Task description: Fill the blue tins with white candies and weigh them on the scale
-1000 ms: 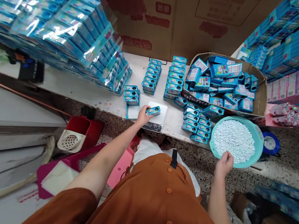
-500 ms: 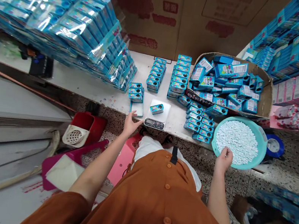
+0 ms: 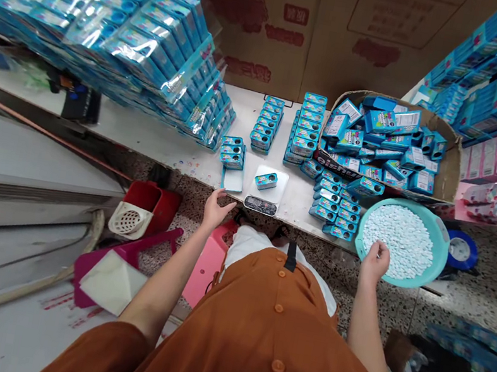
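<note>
My left hand (image 3: pixel 217 210) is held at the front edge of the white table, thumb and fingers apart with nothing in them. Its fingertips are beside a shallow blue carton tray (image 3: pixel 233 180), with a few small blue boxes (image 3: pixel 232 152) at its back end. To the right, a small white digital scale (image 3: pixel 280 186) carries one blue box (image 3: pixel 265 181). My right hand (image 3: pixel 375 263) is over the near left side of a turquoise basin (image 3: pixel 442 249) of small white tablets (image 3: pixel 405 239). Its fingers are pinched together; whatever is between them is hidden.
Blue boxes stand in rows (image 3: pixel 305 129) and a nearer cluster (image 3: pixel 335 208). A cut-down carton (image 3: pixel 449 167) holds loose boxes. Plastic-wrapped packs (image 3: pixel 157 48) are piled at left. Blue tape (image 3: pixel 462 250) lies beside the basin. Below are a red bin (image 3: pixel 168 207) and a magenta stool (image 3: pixel 87 270).
The view has shifted a little, moving the table things rightward. My left hand has drawn slightly back from the tray and scale. My right hand stays pinched at the basin.
</note>
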Tool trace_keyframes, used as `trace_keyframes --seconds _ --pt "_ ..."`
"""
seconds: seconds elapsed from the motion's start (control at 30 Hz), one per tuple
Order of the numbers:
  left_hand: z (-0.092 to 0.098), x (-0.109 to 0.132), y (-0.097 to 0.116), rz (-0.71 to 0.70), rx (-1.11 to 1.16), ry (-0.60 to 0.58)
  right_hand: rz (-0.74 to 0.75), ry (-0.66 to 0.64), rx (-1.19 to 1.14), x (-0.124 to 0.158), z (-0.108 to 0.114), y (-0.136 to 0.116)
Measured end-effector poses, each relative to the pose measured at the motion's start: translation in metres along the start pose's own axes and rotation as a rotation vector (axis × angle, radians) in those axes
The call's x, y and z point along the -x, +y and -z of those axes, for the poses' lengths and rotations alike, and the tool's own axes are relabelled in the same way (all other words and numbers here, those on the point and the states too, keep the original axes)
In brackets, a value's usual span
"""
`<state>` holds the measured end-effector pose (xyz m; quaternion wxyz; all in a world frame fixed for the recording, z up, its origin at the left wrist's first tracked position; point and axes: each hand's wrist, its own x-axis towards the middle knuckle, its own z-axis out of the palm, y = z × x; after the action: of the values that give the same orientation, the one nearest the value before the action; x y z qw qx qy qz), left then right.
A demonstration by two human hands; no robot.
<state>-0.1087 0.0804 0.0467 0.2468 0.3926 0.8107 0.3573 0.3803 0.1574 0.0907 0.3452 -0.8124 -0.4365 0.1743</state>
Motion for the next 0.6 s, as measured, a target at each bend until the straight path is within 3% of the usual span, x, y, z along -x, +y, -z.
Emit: trace_keyframes --seconds 0.27,0.6 --pt "-0.008 -0.008 0.009 -0.048 -0.042 -0.067 -0.02 0.017 -0.014 0.009 0.006 0.015" --pt "-0.028 -0.035 0.02 -0.129 -0.041 -0.124 -0.051 0.06 0.012 0.012 0.013 0.023"
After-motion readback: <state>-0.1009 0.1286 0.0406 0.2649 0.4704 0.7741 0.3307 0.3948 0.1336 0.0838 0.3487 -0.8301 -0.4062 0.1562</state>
